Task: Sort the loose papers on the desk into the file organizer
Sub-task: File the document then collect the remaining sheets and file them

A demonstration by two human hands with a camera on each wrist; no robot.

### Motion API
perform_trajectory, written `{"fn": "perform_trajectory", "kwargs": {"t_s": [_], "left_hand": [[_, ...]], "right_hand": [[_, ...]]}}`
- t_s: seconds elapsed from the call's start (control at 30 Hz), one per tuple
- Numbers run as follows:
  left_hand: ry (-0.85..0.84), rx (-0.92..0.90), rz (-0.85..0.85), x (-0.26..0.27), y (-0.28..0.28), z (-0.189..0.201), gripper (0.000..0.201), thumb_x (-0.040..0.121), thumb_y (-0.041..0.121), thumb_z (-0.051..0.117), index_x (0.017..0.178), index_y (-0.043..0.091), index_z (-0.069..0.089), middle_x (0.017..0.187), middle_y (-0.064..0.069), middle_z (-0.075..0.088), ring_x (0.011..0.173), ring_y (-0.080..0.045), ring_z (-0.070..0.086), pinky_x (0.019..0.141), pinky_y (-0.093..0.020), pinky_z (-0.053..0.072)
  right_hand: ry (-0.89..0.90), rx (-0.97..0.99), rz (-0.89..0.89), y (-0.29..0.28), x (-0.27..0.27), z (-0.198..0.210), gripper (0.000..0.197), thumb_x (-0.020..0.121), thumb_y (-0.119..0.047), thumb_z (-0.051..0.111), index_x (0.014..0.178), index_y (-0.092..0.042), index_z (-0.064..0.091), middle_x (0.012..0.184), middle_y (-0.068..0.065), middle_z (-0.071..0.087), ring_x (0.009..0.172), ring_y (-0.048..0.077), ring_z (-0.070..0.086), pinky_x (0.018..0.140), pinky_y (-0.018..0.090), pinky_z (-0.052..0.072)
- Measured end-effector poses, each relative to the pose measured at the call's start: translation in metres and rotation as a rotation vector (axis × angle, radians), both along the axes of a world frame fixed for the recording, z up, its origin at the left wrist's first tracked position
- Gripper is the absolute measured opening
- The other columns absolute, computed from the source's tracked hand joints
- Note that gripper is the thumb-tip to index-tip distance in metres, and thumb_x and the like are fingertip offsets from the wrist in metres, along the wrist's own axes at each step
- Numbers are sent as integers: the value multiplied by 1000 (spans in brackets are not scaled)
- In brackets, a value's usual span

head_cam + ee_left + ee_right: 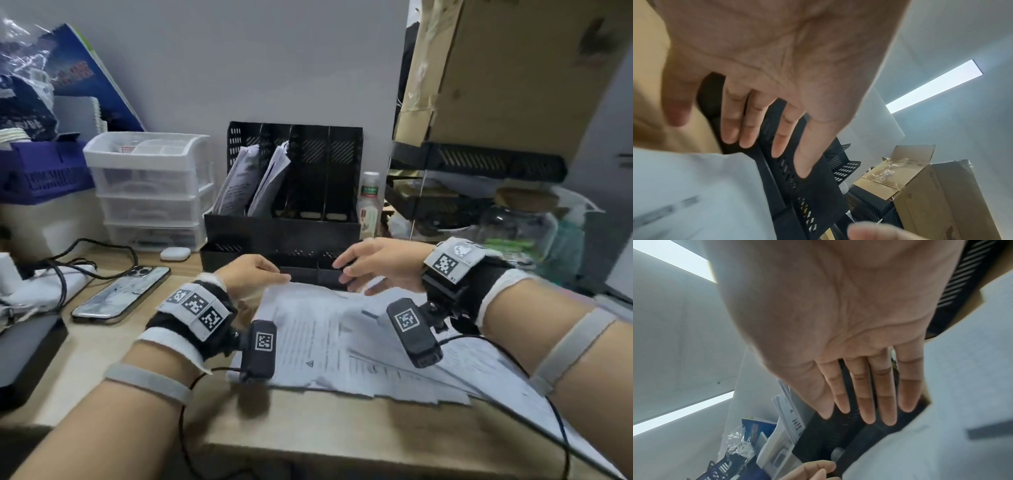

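Between our two hands, on the bench point(308, 425), lie the papers point(329, 346): a loose, fanned stack of printed sheets, its far edge touching the low front tray of the organizer point(294, 192). We judge the sheets light and limp, apt to slide over one another and to droop or crease if lifted by one corner, so the stack is best squared first and then taken along its two side edges, thumbs on top and fingers slipped beneath. Our left hand point(251, 274) hovers over the far left corner of the stack with its grip released, fingers straight and slightly spread in the left wrist view, holding nothing. Our right hand point(373, 263) hangs above the far right part of the stack, likewise released, fingers extended side by side; whether any fingertip touches the sheets we cannot tell. Standing against the wall, the organizer holds two leaning bundles of paper point(253, 178) in its two left slots, while the slots to their right look free, so we reckon part of the sorting is done and this stack is still to go in. Just right of the organizer stands a small bottle point(369, 205); left of it are clear drawers point(150, 188), and a phone point(121, 294) lies on the bench, well apart from the papers.
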State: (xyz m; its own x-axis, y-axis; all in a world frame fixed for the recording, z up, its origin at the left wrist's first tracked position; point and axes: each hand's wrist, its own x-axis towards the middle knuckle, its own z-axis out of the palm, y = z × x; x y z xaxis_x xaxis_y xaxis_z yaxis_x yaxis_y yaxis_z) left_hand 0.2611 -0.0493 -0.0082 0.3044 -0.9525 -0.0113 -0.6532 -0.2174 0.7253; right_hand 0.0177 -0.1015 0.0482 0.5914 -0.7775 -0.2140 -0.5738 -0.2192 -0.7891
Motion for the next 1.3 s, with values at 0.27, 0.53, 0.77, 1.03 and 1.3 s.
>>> {"fn": "perform_trajectory", "kwargs": {"t_s": [0.27, 0.53, 0.77, 1.03, 1.3], "left_hand": [[491, 66, 45, -2, 49, -12, 21, 81, 18, 82, 92, 9, 66, 103, -18, 66, 98, -31, 64, 97, -49, 53], [400, 295, -128, -5, 59, -10, 31, 94, 6, 66, 119, -13, 65, 90, -21, 65, 63, -18, 56, 65, -28, 46], [148, 173, -128, -1, 49, 9, 32, 97, -1, 57, 111, 21, 75, 109, -5, 79, 101, -23, 73, 98, -47, 57], [-175, -167, -51, 2, 59, 86, 22, 102, 13, 50, 103, 16, 72, 106, -12, 77, 95, -34, 75, 83, -52, 62], [-228, -483, 77, -4, 48, 137, 16, 99, 17, 60, 110, 23, 70, 109, -6, 72, 95, -23, 68, 75, -28, 51]], "right_hand": [[-23, 24, 42, 43, -26, -45, 28, 94, -18, 63, 121, -19, 67, 121, 8, 67, 111, 18, 63, 103, 39, 48], [-307, 118, -64, 38, -20, -82, 29, 94, -2, 59, 121, -5, 67, 131, 6, 64, 124, 16, 57, 111, 27, 39], [-383, 126, -165, 18, -19, -71, 36, 88, -6, 68, 121, -19, 60, 112, 14, 67, 99, 23, 63, 98, 39, 52], [-86, -405, -130, 4, -2, -26, 67, 82, -26, 73, 142, -26, 45, 140, 7, 50, 128, 22, 52, 104, 42, 47], [-233, -492, -136, 6, 14, 9, 21, 98, -17, 53, 103, -8, 72, 101, 17, 73, 97, 34, 69, 85, 45, 57]]}}
